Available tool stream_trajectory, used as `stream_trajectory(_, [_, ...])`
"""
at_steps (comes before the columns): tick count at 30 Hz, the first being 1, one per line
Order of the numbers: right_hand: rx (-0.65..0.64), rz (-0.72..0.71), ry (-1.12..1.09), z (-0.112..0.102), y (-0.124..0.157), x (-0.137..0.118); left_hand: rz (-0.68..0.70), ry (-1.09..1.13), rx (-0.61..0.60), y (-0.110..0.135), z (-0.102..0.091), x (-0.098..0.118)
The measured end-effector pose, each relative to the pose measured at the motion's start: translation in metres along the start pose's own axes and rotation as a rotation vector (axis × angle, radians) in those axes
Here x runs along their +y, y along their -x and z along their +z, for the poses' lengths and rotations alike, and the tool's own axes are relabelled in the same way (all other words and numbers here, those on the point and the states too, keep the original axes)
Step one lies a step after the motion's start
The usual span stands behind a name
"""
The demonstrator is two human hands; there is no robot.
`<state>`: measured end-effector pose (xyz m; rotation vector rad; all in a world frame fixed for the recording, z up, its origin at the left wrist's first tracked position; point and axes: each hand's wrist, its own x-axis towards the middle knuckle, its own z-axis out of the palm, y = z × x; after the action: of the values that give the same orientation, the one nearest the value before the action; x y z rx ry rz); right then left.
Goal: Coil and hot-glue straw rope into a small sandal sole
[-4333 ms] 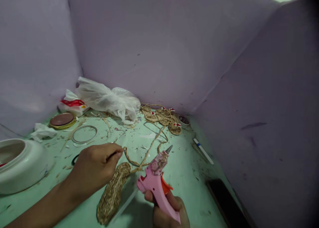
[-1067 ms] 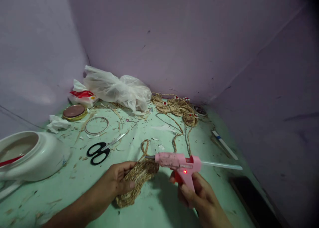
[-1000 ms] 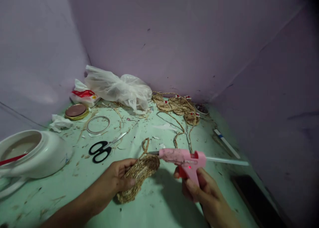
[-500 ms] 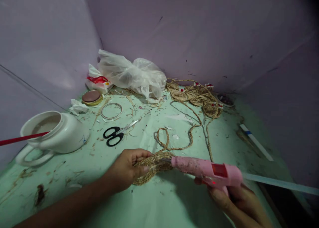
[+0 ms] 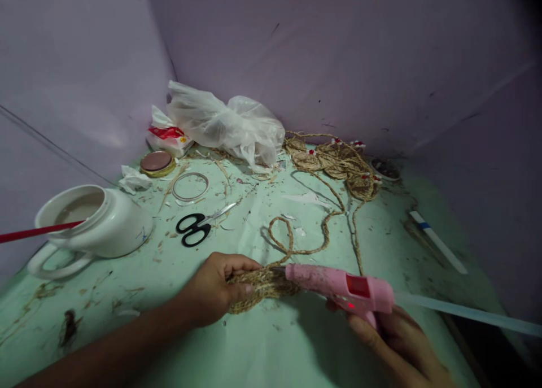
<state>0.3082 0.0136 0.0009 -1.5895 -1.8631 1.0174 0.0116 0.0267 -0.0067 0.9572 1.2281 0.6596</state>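
My left hand (image 5: 214, 289) is closed on a flat oval coil of braided jute rope (image 5: 260, 286), pressing it on the green table (image 5: 275, 348). My right hand (image 5: 393, 343) grips the handle of a pink glue gun (image 5: 339, 286), its red light on. The gun lies level, and its nozzle touches the top edge of the coil beside my left fingers. A clear glue stick (image 5: 470, 317) juts from the gun's back to the right. The loose rope tail (image 5: 305, 235) loops away from the coil toward the back.
Black scissors (image 5: 195, 230) lie left of the rope loop. A white jug (image 5: 91, 224) lies on its side at the left with a red stick in it. At the back: a plastic bag (image 5: 228, 128), a tin lid (image 5: 156, 163), a ring (image 5: 189, 186), finished jute pieces (image 5: 334, 162), a white pen (image 5: 438, 241).
The glue gun swung from pointing up and away to lying level, its nozzle brought to the coil's edge. My left hand shifted from the rope end onto the coil. The view moved closer.
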Motion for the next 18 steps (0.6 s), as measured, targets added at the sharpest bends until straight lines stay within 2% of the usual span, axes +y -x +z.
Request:
stream_trajectory(3, [0.022,0.003,-0.025,0.002,-0.001,-0.003,-0.005,-0.014,-0.009,0.0,0.0,0.001])
stream_trajectory(8, [-0.079,0.046,-0.017,-0.001,0.001,0.004,0.011,-0.041,-0.01,-0.001,-0.001,0.0])
stream_trajectory(10, [-0.061,0.054,-0.007,0.0,0.001,0.003,0.015,-0.031,-0.016,0.0,-0.001,0.001])
stream_trajectory(15, [0.087,0.015,-0.013,0.003,-0.003,-0.014,-0.002,-0.049,-0.006,0.003,0.001,0.009])
stream_trajectory(18, [0.032,-0.018,-0.009,0.001,-0.007,-0.021,-0.003,-0.103,0.013,0.005,0.002,0.015])
